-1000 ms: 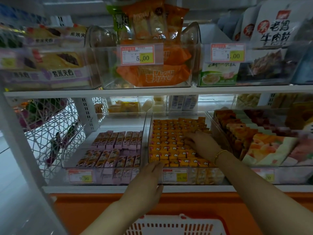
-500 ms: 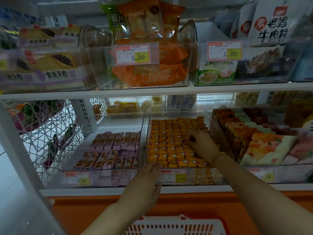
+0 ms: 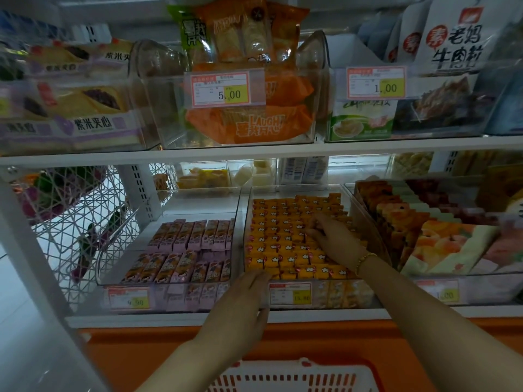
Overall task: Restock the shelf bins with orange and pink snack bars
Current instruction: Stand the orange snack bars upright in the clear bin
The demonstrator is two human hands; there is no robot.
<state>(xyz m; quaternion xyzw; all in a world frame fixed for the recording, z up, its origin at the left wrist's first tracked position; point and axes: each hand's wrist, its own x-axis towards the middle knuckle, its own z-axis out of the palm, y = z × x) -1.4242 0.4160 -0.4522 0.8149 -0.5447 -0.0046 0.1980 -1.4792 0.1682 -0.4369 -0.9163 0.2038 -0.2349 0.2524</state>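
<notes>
On the lower shelf [image 3: 198, 318], our right hand [image 3: 334, 239] lies spread, fingers down on the orange snack bars [image 3: 283, 241] filling their clear bin [image 3: 339, 299]. Our left hand [image 3: 240, 304] rests flat against its front. Pink snack bars [image 3: 186, 250] sit left.

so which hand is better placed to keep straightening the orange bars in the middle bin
Right. The right hand is already inside the clear bin, fingers down on the orange snack bars. The left hand only rests at the bin's front edge, outside it.
</notes>
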